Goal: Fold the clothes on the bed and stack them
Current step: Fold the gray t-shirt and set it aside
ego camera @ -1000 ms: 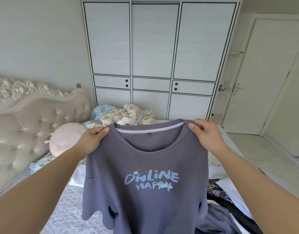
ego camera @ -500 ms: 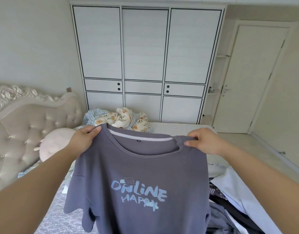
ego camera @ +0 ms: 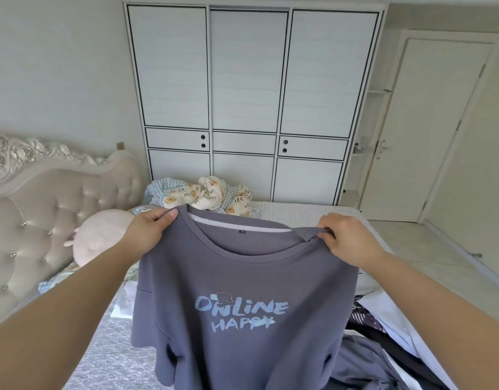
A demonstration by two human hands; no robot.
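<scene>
A purple-grey shirt (ego camera: pixel 242 291) is hanging in the air, close to the camera and over the bed (ego camera: pixel 107 350). Its bottom edge is running off the picture, so the hem is cut off. Its two short sleeves are drooping down at the sides. The cloth is looking soft and a bit thick, with a ribbed round neck. Pale blue letters on the front are reading "ONLINE HAPPY", with a tiny picture above them that is too small to make out.

The left hand (ego camera: pixel 148 233) is pinching the left shoulder of the shirt, with the thumb lying on top and the other fingers tucked behind the cloth. The right hand (ego camera: pixel 346 239) is pinching the right shoulder by the neck, with its fingers curled, and the cloth is bunching up a little there. Both arms are reaching out straight.

The shirt is hiding most of the bed. At the bottom right, more clothes (ego camera: pixel 383 342) are lying in a messy heap, dark, white and patterned, partly hidden and hard to tell apart. The bed cover is looking grey and speckled.

Further back, a round pink cushion (ego camera: pixel 99 237) is resting by the padded, buttoned headboard (ego camera: pixel 45 204). A crumpled flowery blanket (ego camera: pixel 206 194) is lying at the far side of the bed. Behind it, a tall white wardrobe (ego camera: pixel 248 94) with black lines is standing by a white door (ego camera: pixel 428 130).
</scene>
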